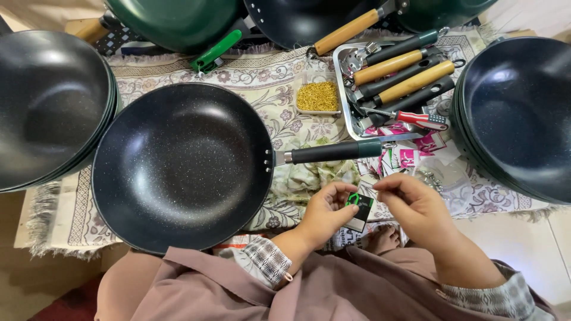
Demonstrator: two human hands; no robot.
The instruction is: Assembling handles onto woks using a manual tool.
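Observation:
My left hand holds a small black card with a green mark just above my lap. My right hand is pinched at the card's upper right corner, fingers closed on something too small to make out. Just beyond both hands lies a large black speckled frying pan on a patterned cloth. Its dark handle points right, ending above my hands.
Stacks of dark pans stand at the left and right, more pans at the back. A metal tray holds several loose handles and a red screwdriver. A small dish of gold screws sits beside it.

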